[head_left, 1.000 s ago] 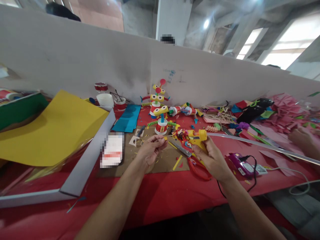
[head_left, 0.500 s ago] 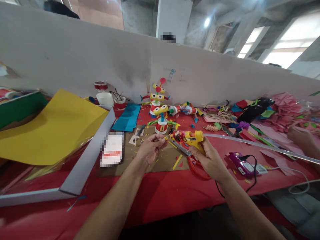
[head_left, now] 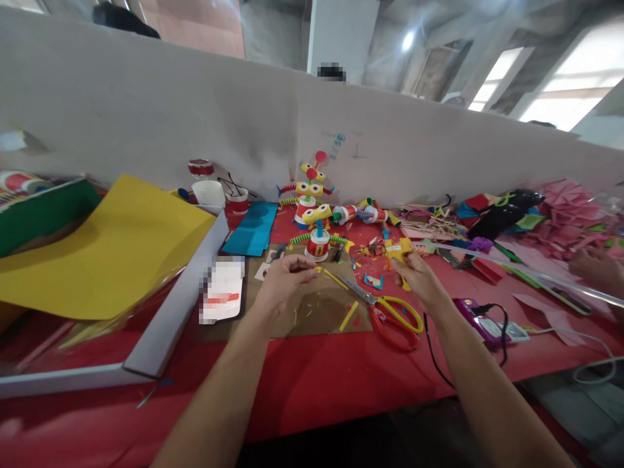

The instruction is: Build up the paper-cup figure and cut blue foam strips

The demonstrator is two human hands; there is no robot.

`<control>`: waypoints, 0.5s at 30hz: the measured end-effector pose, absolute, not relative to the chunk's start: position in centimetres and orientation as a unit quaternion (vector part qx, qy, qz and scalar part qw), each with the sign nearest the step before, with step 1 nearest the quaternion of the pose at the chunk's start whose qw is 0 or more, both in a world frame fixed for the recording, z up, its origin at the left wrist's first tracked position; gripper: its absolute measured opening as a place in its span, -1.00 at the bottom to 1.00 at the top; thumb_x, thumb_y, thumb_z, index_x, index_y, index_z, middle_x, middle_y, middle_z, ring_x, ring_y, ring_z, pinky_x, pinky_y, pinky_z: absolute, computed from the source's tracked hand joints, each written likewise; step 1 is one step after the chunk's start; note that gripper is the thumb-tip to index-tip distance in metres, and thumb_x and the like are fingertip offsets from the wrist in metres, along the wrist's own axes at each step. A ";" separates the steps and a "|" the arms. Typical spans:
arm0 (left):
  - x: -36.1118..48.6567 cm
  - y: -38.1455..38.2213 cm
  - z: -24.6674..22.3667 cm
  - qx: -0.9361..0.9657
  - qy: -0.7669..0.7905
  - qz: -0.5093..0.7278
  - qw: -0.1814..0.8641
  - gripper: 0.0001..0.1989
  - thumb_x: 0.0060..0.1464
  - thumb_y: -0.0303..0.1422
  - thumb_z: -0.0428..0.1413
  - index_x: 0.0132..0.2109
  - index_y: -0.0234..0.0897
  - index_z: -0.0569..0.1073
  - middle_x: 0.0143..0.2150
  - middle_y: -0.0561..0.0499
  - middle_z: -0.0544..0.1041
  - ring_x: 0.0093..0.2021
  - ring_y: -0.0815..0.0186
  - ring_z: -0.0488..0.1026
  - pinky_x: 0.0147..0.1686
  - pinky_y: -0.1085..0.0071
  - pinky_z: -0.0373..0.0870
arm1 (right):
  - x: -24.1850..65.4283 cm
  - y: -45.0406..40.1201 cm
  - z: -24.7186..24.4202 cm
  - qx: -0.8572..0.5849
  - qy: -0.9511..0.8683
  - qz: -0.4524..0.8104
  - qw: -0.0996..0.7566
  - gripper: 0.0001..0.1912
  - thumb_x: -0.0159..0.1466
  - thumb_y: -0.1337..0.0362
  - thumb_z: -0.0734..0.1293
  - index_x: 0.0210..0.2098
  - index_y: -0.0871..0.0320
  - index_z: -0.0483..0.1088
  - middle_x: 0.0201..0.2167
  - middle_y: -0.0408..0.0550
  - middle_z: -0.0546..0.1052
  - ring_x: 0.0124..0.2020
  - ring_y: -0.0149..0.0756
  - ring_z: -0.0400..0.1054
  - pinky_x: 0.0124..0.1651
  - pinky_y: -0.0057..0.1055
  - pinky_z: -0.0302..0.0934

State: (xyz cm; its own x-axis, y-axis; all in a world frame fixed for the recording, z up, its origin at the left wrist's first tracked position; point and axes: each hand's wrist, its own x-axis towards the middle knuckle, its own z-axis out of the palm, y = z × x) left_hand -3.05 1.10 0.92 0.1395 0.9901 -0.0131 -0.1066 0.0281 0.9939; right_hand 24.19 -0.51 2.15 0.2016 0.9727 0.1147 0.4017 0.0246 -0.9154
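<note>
My right hand (head_left: 423, 281) grips the handle of a yellow glue gun (head_left: 397, 249), whose scrap-crusted nozzle points left above the table. My left hand (head_left: 287, 281) is over the cardboard mat (head_left: 292, 318), thumb and fingers pinched around what looks like a small yellow paper piece (head_left: 318, 269). Just beyond it stands a paper-cup robot figure (head_left: 319, 246) with green spring arms and a yellow eyed head. Scissors (head_left: 390, 309) with yellow and red handles lie between my hands, touching neither. Yellow paper strips (head_left: 348, 316) are scattered on the mat.
Behind stand more cup figures (head_left: 308, 190), with others lying beside them. A box with yellow sheets (head_left: 107, 253) is at left, near blue paper (head_left: 252, 229) and a phone (head_left: 224, 289). At right are a purple power adapter (head_left: 480, 322) with cables and another person's hand (head_left: 592, 265).
My right hand has carried the glue gun right, away from my left hand, uncovering the scissors. My left hand has shifted slightly left, its fingertips now apart from the nozzle.
</note>
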 end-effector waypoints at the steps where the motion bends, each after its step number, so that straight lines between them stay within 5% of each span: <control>1: -3.5 1.2 1.0 0.555 0.471 0.454 0.514 -0.90 -0.19 -0.47 0.23 -0.40 -0.29 0.50 -0.44 0.05 0.51 -0.40 0.39 0.42 -0.33 0.44 0.33 | 24.9 0.6 1.5 -0.668 -0.526 0.306 0.428 -0.78 0.14 0.11 0.26 -0.36 0.12 0.22 -0.60 -0.27 0.30 -0.64 -0.46 0.20 -0.54 -0.49 0.12; 7: -6.4 1.8 1.1 0.698 0.592 0.327 0.235 -0.85 -0.15 -0.53 0.12 -0.48 -0.21 0.55 -0.48 -0.01 0.55 -0.40 0.28 0.41 -0.28 0.37 0.28 | 28.1 3.6 -1.7 -0.777 -0.493 0.248 0.303 -0.79 0.15 0.17 0.22 -0.54 0.13 0.26 -0.66 -0.10 0.36 -0.49 -0.23 0.36 -0.39 -0.35 0.19; 11: -6.6 2.1 0.1 0.706 0.578 0.328 0.245 -0.79 -0.21 -0.58 0.12 -0.51 -0.19 0.57 -0.48 -0.03 0.55 -0.41 0.26 0.41 -0.23 0.37 0.30 | 27.4 2.5 -1.5 -0.801 -0.509 0.109 0.297 -0.84 0.11 0.20 0.30 -0.41 0.18 0.36 -0.34 0.15 0.45 -0.12 0.01 0.31 -0.11 -0.13 0.13; 15: -5.3 2.2 -1.0 0.703 0.558 0.326 0.296 -0.80 -0.26 -0.59 0.13 -0.55 -0.19 0.55 -0.48 -0.05 0.56 -0.35 0.24 0.42 -0.15 0.38 0.31 | 22.6 1.4 -0.8 -0.686 -0.635 -0.020 0.356 -0.80 0.18 0.22 0.23 -0.25 0.16 0.38 -0.27 0.12 0.43 -0.16 -0.08 0.30 -0.08 -0.17 0.17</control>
